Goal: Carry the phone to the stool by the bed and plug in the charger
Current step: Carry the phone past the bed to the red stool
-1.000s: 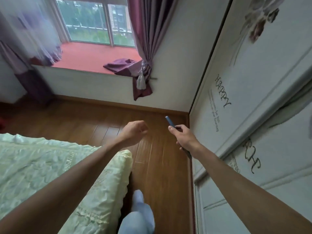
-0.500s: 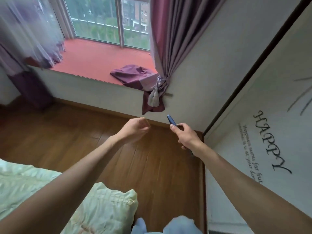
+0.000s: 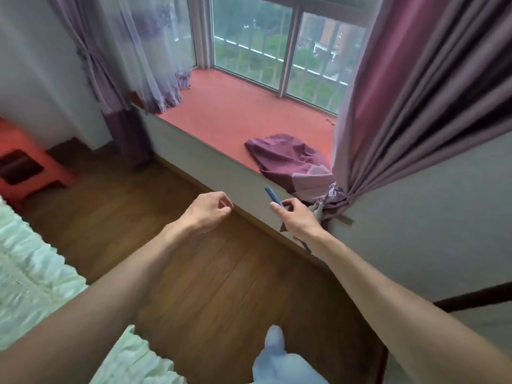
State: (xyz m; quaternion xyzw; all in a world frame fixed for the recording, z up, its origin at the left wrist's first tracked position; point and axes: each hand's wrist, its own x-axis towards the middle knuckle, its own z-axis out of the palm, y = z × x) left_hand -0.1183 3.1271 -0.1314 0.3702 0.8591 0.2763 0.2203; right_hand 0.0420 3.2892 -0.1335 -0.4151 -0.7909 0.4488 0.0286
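So from the head cam, the right hand [image 3: 297,217] has its grip closed around a slim dark blue phone [image 3: 273,195], held edge-on out over the brown wooden floor [image 3: 210,273] near the red window ledge [image 3: 235,115]. The left hand [image 3: 206,210] is empty, fingers curled loosely in. A red plastic stool [image 3: 25,167] sits far left by the pale green bed [image 3: 30,273].

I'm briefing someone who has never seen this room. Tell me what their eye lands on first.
First, the two bare forearms reaching into the middle: the right hand holds a thin blue phone edge-on, the left hand is loosely curled and empty. Behind them, the red window ledge carries a crumpled purple cloth beside the tied curtain. A red stool sits at far left, near the pale green bed.
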